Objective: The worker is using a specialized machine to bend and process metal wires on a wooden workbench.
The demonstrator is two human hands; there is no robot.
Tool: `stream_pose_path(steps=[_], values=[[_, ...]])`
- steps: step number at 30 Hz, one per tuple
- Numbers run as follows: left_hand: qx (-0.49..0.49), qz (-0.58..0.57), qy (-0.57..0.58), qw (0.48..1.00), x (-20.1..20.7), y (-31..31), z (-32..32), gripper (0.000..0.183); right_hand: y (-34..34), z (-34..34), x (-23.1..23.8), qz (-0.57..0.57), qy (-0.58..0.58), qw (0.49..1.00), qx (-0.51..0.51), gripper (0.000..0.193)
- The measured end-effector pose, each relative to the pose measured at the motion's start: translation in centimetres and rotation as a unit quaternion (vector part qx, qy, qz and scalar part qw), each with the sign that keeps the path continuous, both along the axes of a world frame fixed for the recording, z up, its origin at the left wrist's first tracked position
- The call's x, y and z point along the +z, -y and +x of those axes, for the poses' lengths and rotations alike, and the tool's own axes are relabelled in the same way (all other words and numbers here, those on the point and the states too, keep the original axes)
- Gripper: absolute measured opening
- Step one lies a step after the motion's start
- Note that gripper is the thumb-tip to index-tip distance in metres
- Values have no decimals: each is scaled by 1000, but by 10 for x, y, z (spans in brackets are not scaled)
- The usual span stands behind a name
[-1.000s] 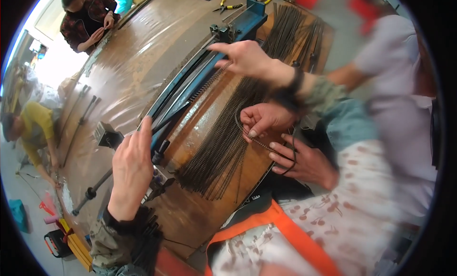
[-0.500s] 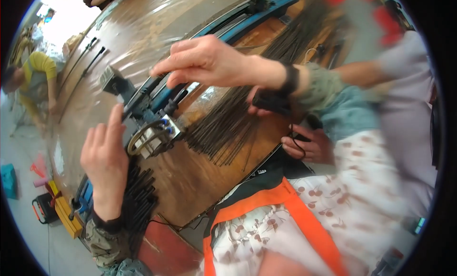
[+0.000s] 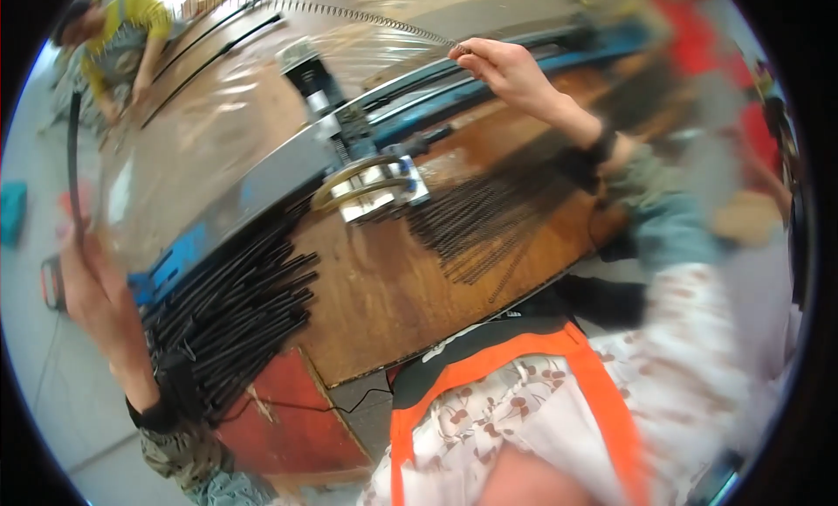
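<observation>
At the left, my left hand [image 3: 100,292] is closed around the lower end of a black tube [image 3: 75,157] that stands nearly upright; motion smears its fingers a little. My right hand [image 3: 515,80], at the upper middle, pinches the end of a long thin coil spring [image 3: 375,19], which stretches away leftward over the table. Between and below my hands sits a metal clamp fixture [image 3: 375,192] with curved hoses, joined to a long blue rail machine [image 3: 541,56]. Many black tubes [image 3: 253,305] lie piled left of it, and a bundle of springs [image 3: 489,218] lies to its right.
The wooden tabletop [image 3: 375,305] ends close to my body, beside a red panel [image 3: 288,419]. Two finished-looking black rods [image 3: 209,65] lie on the plastic-covered far table. A person in yellow [image 3: 131,26] works at the far left; another blurred person [image 3: 751,270] is at the right.
My left hand has moved left and now holds a black tube. My right hand has moved up and right, and a long spring now shows in it. The view has shifted.
</observation>
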State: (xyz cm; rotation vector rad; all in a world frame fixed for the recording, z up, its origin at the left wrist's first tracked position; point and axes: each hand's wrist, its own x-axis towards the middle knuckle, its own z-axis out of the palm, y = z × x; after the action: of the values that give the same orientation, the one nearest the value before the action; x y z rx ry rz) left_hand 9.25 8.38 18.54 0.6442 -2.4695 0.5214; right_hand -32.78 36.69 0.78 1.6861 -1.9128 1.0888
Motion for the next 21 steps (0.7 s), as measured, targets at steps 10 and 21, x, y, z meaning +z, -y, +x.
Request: stream_pose_path(steps=[10,21], values=[[-19,102,-78,992,-16,-20,38,27,138,85,38,52,161,955,243,15],[-31,162,-90,982,-52,-14,41,25,176,115,47,308,-46,931,190,15]])
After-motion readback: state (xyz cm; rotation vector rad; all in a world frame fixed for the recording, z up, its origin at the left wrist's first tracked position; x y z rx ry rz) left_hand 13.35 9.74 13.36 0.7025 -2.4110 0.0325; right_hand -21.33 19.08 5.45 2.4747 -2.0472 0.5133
